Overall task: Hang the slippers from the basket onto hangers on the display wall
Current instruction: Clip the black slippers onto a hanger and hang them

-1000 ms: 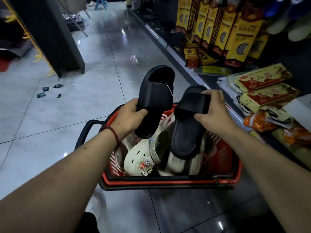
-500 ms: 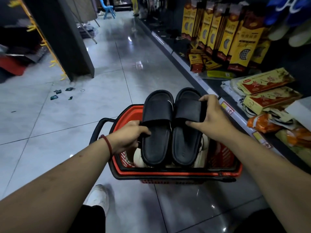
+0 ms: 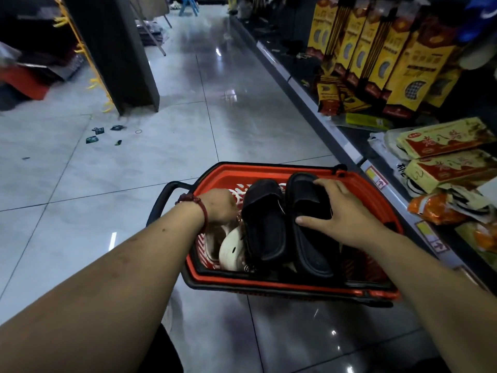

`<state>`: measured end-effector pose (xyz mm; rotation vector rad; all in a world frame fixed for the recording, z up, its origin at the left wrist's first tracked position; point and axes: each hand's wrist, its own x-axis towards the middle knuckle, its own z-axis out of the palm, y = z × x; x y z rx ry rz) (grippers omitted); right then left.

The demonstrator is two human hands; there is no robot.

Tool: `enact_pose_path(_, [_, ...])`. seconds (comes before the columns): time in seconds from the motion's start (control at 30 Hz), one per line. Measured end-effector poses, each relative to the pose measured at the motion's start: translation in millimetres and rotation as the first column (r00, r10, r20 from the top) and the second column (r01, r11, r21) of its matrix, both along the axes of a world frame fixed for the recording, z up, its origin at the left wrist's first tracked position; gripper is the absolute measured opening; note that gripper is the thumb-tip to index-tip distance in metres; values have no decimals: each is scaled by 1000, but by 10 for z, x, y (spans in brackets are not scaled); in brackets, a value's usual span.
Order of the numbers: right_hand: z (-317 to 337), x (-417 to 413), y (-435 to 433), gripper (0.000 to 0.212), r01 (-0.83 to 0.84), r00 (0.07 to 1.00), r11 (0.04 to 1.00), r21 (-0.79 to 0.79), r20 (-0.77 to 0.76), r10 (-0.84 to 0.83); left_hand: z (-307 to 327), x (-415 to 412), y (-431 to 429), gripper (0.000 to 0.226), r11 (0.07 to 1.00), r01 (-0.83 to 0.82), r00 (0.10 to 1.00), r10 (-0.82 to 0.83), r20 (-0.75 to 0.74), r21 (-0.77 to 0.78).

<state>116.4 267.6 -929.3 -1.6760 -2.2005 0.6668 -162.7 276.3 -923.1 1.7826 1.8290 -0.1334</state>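
Hands: right hand (image 3: 341,214) grips one of two black slippers (image 3: 312,246); left hand (image 3: 219,205) unclear.

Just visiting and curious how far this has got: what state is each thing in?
red basket: on the floor, handle down.
left black slipper: lying in the basket, strap up.
right black slipper: in the basket, strap up, held.
white clog: in the basket, partly under the slippers.
left hand: beside the left black slipper, fingers hidden.
right hand: grip spans the right black slipper's strap.
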Motion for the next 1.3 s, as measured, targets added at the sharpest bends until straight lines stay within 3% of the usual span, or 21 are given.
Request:
enact_pose_path(0.13, [-36,-65,33,87,10,1000,1000,28,-23,-10,-216,-79,272,27,978,-57,998,62,-19,201])
enact_pose_path(0.23, [-79,-111,55,86,31,999,998,52,-23,-30,-427,-52,472,30,971,-56,997,68,-41,234])
enact_pose_path(0.4, [-92,-142,112,96,50,999,996,72,-1,-50,-646,-179,724,56,982,-16,978,55,-202,187])
enact_pose_path(0.5, [-81,-164,139,98,40,999,997,61,20,-42,-688,-201,750,49,995,8,986,9,-169,101])
enact_pose_path(0.67, [-73,-187,156,97,32,999,999,38,21,-33,-627,-215,722,23,973,-79,973,123,-194,217])
enact_pose_path(0.8, [-43,-200,138,95,32,999,999,23,28,-32,-531,-324,613,26,952,-163,976,193,-96,258])
enact_pose_path(0.93, [-28,-203,103,93,34,998,999,20,55,-35,-197,-389,478,31,864,-198,965,254,-61,462])
enact_pose_path(1.2, [42,-331,-28,100,73,990,997,-15,126,-70,448,-642,0,20,724,-291,957,220,190,626])
enact_pose_path(1.3, [73,-359,-62,94,85,986,996,-11,145,-83,604,-782,-219,17,676,-263,964,205,167,689])
